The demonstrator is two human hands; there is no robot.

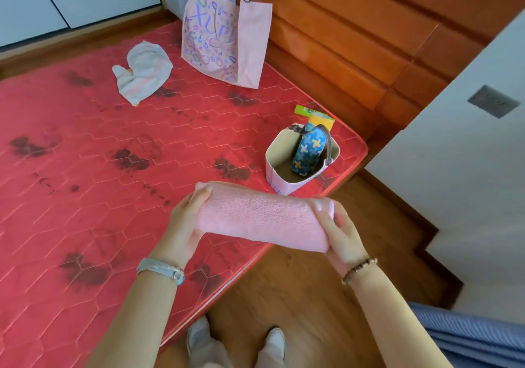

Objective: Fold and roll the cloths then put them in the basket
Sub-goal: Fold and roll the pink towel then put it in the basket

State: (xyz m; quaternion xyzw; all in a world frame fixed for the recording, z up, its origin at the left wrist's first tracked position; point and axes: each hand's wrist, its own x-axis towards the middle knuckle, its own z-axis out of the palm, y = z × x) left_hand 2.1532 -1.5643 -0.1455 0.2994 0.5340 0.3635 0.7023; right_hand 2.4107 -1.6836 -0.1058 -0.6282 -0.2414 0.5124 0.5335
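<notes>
Pink rolled cloth (262, 217) between both gripping hands

One wide-angle head camera looks forward and steeply down, close over both hands at the bed (85, 146) edge, taking in the floor (298, 291) and feet below.

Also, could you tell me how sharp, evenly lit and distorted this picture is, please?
Head view: soft daylight, sheen on the wooden headboard; wide-angle bowing along the mattress edge; the rolled pink cloth fairly sharp, the shoes at the bottom blurred.
</notes>
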